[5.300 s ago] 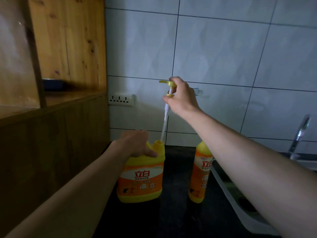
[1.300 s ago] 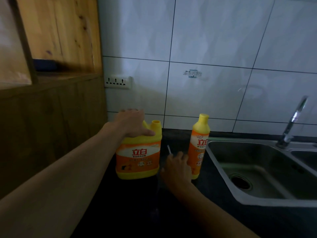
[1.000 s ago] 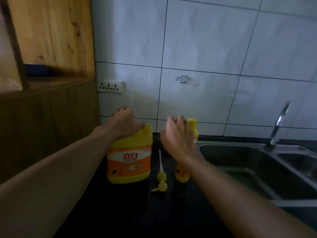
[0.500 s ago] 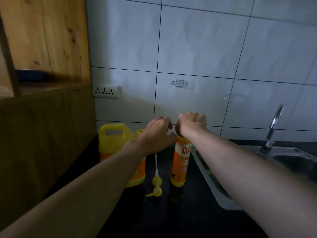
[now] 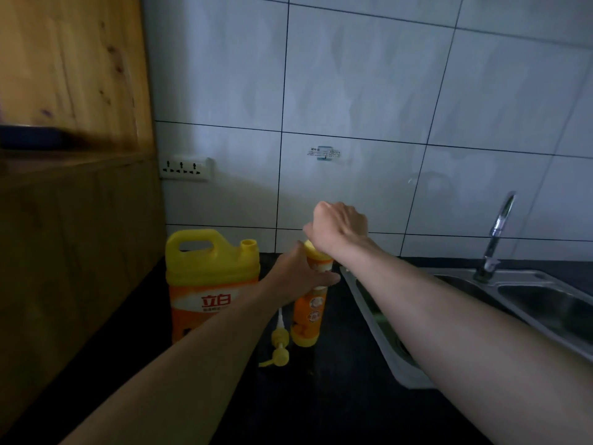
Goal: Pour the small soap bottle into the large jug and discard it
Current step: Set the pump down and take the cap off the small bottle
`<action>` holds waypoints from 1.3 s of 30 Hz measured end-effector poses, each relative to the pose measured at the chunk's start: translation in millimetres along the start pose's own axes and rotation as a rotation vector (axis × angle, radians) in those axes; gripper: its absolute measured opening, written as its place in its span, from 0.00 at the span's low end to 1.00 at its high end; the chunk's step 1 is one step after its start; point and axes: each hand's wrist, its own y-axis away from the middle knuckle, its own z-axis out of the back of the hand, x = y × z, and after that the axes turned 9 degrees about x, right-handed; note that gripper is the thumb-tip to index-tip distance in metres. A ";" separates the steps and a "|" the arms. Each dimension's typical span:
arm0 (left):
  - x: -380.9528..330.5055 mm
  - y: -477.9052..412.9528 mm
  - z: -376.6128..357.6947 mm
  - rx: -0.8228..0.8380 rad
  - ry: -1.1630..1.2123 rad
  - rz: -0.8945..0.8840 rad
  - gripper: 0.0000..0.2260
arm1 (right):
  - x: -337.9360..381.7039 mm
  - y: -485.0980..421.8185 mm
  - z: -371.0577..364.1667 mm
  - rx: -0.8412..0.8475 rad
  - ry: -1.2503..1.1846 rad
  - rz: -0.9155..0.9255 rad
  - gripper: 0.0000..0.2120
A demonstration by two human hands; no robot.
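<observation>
The small orange soap bottle (image 5: 308, 316) stands upright on the dark counter. My left hand (image 5: 298, 274) wraps around its upper body. My right hand (image 5: 338, 226) is closed over its yellow cap from above, hiding the cap almost fully. To the left stands the large yellow and orange jug (image 5: 208, 281) with its handle at the top and its spout uncovered. The jug's yellow pump with its white tube (image 5: 278, 343) lies flat on the counter between jug and bottle.
A steel sink (image 5: 500, 303) with a tap (image 5: 495, 239) lies to the right, its rim close to the bottle. A wooden cabinet (image 5: 73, 220) rises on the left. A white tiled wall with a socket strip (image 5: 185, 168) stands behind.
My left hand left the jug and took the small bottle's body. My right hand laid the pump on the counter, then closed on the bottle's cap.
</observation>
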 end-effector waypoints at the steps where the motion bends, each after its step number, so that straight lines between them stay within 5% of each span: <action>1: 1.1 -0.9 -1.0 -0.025 0.003 0.003 0.25 | 2.8 0.8 1.4 -0.006 0.000 0.010 0.13; 6: -5.2 5.7 4.1 -0.101 0.057 -0.042 0.16 | 14.0 5.2 9.5 -0.053 0.066 0.048 0.15; 9: -12.8 11.1 8.4 -0.082 0.085 -0.059 0.17 | 18.2 6.3 18.4 -0.054 0.133 0.079 0.07; 12: -17.1 13.2 11.9 -0.068 0.117 -0.076 0.18 | 19.0 4.8 27.5 -0.008 0.203 0.102 0.10; 21: -11.2 26.0 35.3 0.077 0.144 -0.060 0.17 | 15.9 5.9 29.7 0.059 0.164 0.450 0.09; 27: -5.0 33.0 52.9 0.120 0.245 -0.013 0.14 | 16.7 -1.1 51.2 0.423 -0.018 0.529 0.13; 32: -4.4 33.7 51.4 0.061 0.256 -0.043 0.11 | 26.7 -2.8 69.0 0.476 0.138 0.453 0.21; 35: -4.2 31.4 53.0 0.027 0.218 -0.069 0.11 | 26.5 -1.7 64.8 0.317 0.313 0.339 0.25; 39: -2.7 31.7 55.3 0.022 0.155 -0.073 0.11 | 23.6 -4.0 61.7 0.439 0.138 0.383 0.15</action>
